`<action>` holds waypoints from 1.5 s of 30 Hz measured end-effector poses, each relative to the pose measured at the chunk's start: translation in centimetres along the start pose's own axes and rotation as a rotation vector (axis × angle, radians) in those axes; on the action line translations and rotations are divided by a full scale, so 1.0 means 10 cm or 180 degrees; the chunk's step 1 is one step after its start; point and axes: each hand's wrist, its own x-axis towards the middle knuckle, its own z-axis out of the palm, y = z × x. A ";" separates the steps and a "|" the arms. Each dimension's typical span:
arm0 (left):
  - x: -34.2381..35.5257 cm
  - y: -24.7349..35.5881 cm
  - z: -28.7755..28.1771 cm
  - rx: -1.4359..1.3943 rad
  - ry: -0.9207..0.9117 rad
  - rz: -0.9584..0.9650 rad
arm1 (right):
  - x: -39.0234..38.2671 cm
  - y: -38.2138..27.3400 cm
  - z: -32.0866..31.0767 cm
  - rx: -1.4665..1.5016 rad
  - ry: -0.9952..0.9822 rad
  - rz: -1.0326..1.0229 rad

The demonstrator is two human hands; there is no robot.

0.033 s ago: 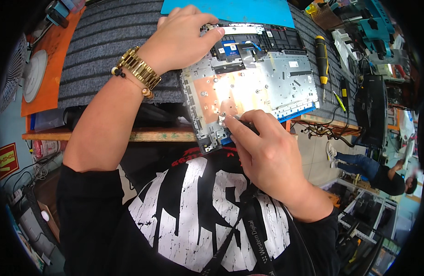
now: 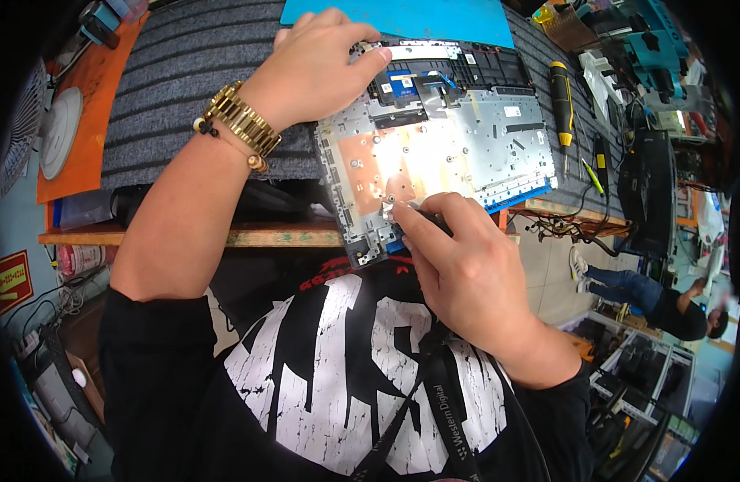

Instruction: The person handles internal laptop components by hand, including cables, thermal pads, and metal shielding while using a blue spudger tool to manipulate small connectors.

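Bracing a laptop shell (image 2: pixel 511 149), blue board (image 2: pixel 401 85) within: left hand (image 2: pixel 323 66) clasping its edge, right hand (image 2: pixel 473 261) pinching a dark tool (image 2: pixel 437 219).

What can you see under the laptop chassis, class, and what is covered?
A grey striped mat shows on both sides of the laptop chassis, and blue edging peeks out along its near side. Whatever lies directly beneath is covered.

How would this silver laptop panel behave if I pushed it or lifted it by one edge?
The silver laptop panel would probably flex a little, as it looks broad and thin. It's likely fairly light for its size, since wide stretches carry no bulky parts. Pushed toward you, it might tip, because its near corner juts past the wooden bench edge.
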 end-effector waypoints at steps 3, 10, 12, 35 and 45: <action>-0.02 -0.01 0.01 0.0098 0.0048 0.0088 | -0.05 -0.02 0.03 -0.0030 0.0045 0.0018; -0.06 0.04 0.01 0.0185 -0.0001 0.0011 | -0.15 -0.12 0.14 -0.0117 0.0269 0.0173; -0.04 0.04 0.01 0.0189 -0.0003 0.0002 | -0.16 -0.15 0.17 -0.0150 0.0317 0.0208; 0.07 0.21 0.14 0.0218 -0.0131 -0.0663 | -0.12 -0.09 0.33 -0.0208 0.0562 0.0003; 0.01 0.29 0.09 0.0233 0.0021 -0.0473 | -0.04 -0.08 0.19 0.0179 0.0220 0.0328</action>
